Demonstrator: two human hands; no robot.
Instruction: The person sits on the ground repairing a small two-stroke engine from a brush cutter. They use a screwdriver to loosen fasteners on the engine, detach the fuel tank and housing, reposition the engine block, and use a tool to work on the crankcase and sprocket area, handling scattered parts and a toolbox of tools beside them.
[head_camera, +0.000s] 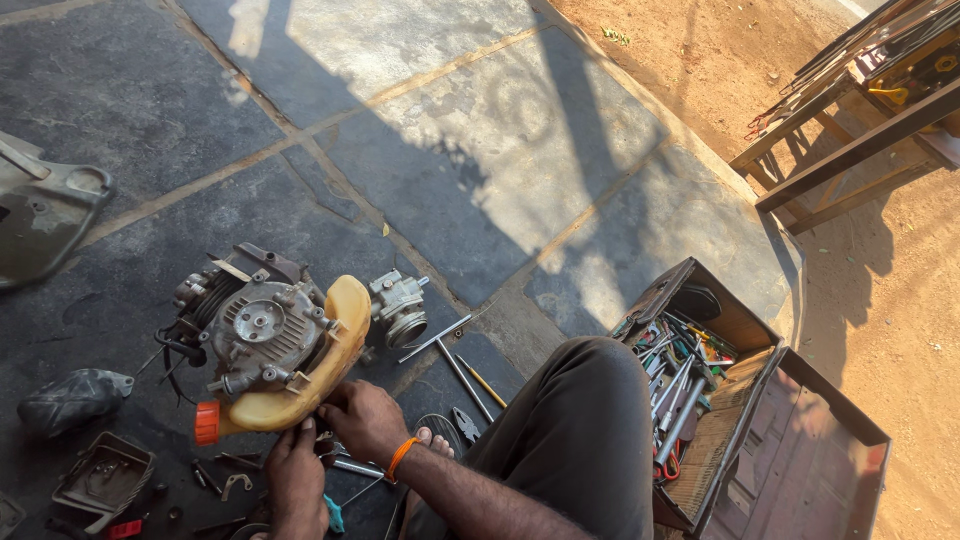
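Yellow-tanked engine (270, 345) just above hands (330, 440)

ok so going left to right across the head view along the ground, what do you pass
grey cover → black boot-shaped part → small engine with its yellowish tank, both hands on it → carburettor → long metal rods → open toolbox → wooden bench frame

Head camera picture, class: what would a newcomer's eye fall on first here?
First, the small engine with its yellowish fuel tank on the dark stone floor, left of centre, both hands at the tank's lower edge: left hand, right hand. Next, the open toolbox crammed with tools at the right, beside the person's knee.
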